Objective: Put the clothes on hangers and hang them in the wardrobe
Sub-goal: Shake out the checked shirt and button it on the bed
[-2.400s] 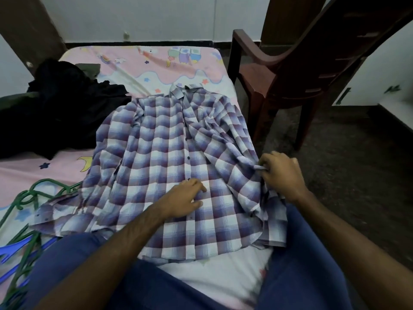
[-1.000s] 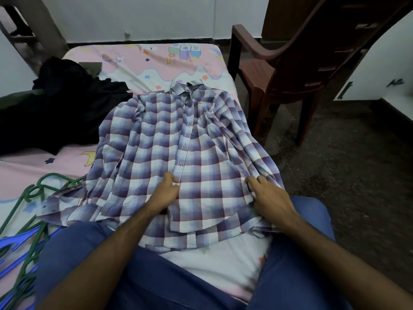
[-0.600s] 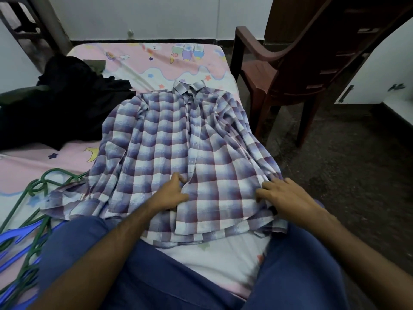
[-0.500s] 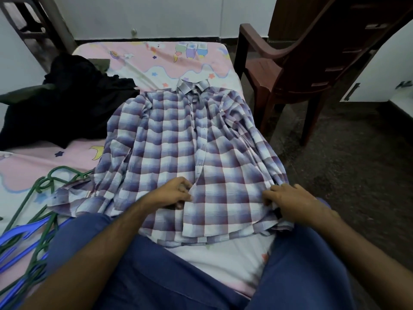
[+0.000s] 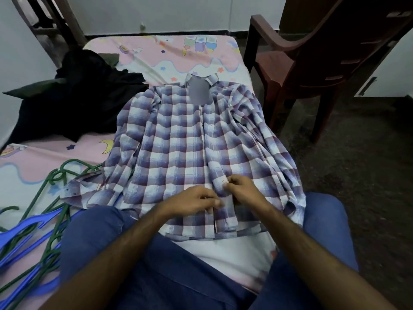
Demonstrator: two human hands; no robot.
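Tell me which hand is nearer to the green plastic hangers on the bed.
Left. The left hand rests on the checked shirt, toward the side where the green plastic hangers lie; the right hand pinches the shirt's front edge, farther away.

One head-worn wide-angle camera looks forward and down from just above the seated person's lap, close over the bed (image 5: 40, 166), with the shirt (image 5: 178, 139) mid-frame, a chair (image 5: 312, 63) upper right and the wall beyond; edges bend

Both hands close together, left hand (image 5: 194, 201) and right hand (image 5: 242, 190) with fingers curled, pinching.
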